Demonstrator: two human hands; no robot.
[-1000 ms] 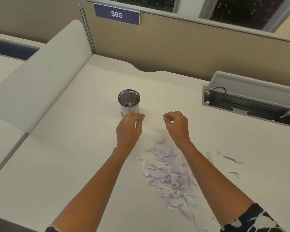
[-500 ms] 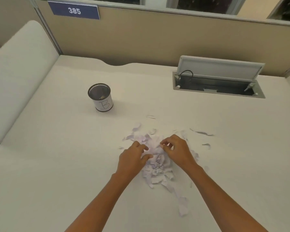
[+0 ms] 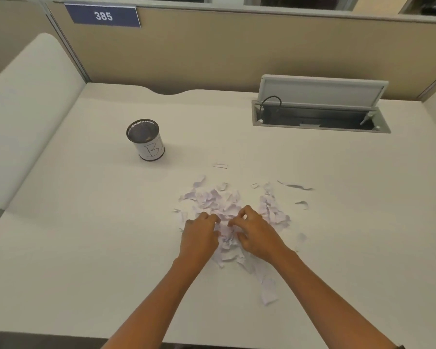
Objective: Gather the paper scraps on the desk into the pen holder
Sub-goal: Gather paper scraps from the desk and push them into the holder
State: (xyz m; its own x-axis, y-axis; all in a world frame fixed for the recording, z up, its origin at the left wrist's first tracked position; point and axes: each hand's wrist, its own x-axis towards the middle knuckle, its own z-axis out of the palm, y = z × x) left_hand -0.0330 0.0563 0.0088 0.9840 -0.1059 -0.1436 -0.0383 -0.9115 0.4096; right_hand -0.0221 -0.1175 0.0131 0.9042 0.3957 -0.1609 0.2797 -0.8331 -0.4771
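White laminate desk (image 3: 86,248) is bearing everything. The heap of torn white-and-lilac paper scraps (image 3: 219,200) is lying right of and nearer than the black mesh cylindrical pen holder with a white label marked B (image 3: 146,139), well apart from it. Strays are trailing further right.

The left hand (image 3: 199,235) and right hand (image 3: 257,235), up beside the pen holder a second ago, are now working the heap's near side. Their fingers are curling inward, bunching paper scraps between them.

The pen holder is standing upright.

Judgement: a fresh scoop is starting, and most scraps are still waiting on the desk.
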